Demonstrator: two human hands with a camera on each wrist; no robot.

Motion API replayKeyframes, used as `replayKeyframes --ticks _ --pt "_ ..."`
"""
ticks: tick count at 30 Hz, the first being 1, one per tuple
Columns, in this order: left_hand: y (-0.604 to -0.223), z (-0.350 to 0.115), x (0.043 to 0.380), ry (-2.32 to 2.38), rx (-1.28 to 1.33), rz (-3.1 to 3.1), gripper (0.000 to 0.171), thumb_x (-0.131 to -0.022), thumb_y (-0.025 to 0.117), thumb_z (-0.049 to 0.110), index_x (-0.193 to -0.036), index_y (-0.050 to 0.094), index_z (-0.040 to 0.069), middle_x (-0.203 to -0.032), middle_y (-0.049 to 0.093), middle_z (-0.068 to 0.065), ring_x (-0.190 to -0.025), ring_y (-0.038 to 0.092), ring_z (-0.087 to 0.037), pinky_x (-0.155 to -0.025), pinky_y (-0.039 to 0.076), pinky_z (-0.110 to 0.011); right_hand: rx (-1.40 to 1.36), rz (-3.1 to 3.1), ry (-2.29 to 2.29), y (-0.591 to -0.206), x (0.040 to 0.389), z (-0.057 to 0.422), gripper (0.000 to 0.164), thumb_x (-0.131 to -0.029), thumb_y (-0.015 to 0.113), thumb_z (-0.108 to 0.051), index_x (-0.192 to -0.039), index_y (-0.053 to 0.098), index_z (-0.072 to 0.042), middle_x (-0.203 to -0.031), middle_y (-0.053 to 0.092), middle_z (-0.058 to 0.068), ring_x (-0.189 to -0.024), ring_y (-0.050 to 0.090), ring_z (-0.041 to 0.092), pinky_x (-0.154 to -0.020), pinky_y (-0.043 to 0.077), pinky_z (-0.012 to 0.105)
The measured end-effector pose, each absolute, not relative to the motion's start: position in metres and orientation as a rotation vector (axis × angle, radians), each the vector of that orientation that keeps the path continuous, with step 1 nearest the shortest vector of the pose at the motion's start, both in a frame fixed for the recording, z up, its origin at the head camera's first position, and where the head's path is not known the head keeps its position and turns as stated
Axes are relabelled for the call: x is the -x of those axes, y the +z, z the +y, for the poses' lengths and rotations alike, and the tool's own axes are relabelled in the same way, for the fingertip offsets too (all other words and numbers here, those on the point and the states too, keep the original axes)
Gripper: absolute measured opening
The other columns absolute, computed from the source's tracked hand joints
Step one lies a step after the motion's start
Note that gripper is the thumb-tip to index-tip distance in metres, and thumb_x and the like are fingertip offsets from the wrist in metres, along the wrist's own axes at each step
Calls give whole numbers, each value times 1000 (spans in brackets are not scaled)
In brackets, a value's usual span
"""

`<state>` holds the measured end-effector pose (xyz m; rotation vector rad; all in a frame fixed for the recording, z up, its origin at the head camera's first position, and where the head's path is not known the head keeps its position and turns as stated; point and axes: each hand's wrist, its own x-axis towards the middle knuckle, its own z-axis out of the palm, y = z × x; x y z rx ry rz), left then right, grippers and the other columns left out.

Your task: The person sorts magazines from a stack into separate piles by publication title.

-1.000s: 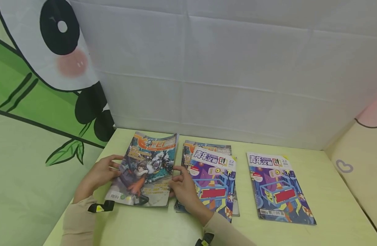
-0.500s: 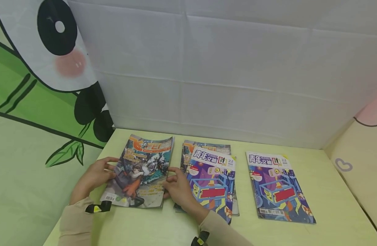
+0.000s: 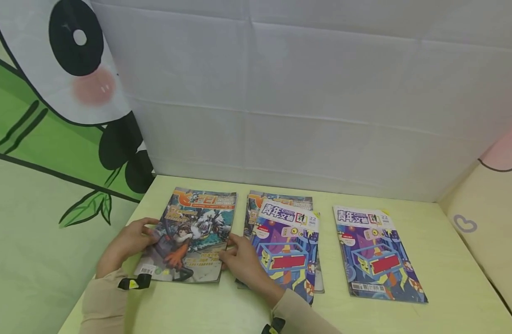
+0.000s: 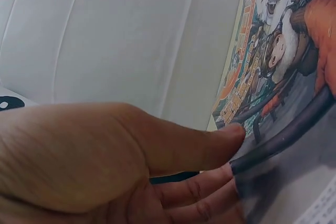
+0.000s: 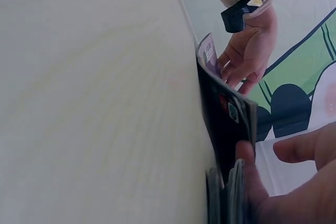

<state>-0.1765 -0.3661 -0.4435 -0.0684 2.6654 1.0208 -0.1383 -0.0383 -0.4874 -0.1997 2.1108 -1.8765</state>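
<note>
A comic magazine [image 3: 193, 232] with an orange title lies at the left of the table. My left hand [image 3: 128, 243] holds its left edge, thumb over the cover and fingers passing beneath, as the left wrist view shows. My right hand [image 3: 245, 266] is at the right edge; in the right wrist view one fingertip touches the magazine's edge while the thumb [image 5: 296, 148] stands apart from the cover. That view shows the magazine's dark underside [image 5: 223, 114] partly raised off the table. Close by, a purple magazine [image 3: 287, 250] is partly covered by my right wrist.
Beneath the purple magazine lies another orange-titled magazine [image 3: 252, 208], turned slightly differently. A second purple magazine [image 3: 379, 255] lies apart at the right of the yellow table [image 3: 456, 278]. A white cloth wall [image 3: 281, 116] rises behind, with a printed cloth [image 3: 35, 208] on the left.
Both hands have shifted left with the comic magazine, which has come down flatter; its curled top edge now looks straight. My right thumb has come away from the cover. The other magazines have stayed put.
</note>
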Motion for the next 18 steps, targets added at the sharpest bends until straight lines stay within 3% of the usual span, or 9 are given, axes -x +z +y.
replayKeyframes --ticks 6,11,15,18 --pt "-443 -365 175 1001 51 2682 55 -105 69 9 -145 48 -23 -116 70 -36 -104 70 -41 -81 58 -40 232 2112 -1837 -480 133 -37 69 -105 73 -8 -161 41 16 -137 69 25 -123 73 38 -99 65 50" --pt "-442 -363 176 991 96 2656 59 -109 66 14 -149 43 -24 -123 67 -41 -110 69 -47 -90 61 -52 278 2093 -1823 -478 130 -37 71 -107 70 -12 -166 37 11 -143 69 29 -134 68 43 -113 56 58" --pt "-443 -362 177 967 119 2644 66 -112 63 20 -152 35 -26 -130 63 -46 -117 67 -55 -97 59 -63 327 2098 -1804 -489 130 -37 79 -109 69 -22 -172 30 3 -158 58 28 -144 62 42 -118 53 52" --pt "-444 -362 179 948 145 2631 71 -115 60 26 -154 31 -25 -135 59 -48 -122 64 -59 -101 57 -65 355 2082 -1811 -496 129 -36 89 -108 71 -26 -175 19 2 -165 49 32 -143 61 44 -113 57 47"
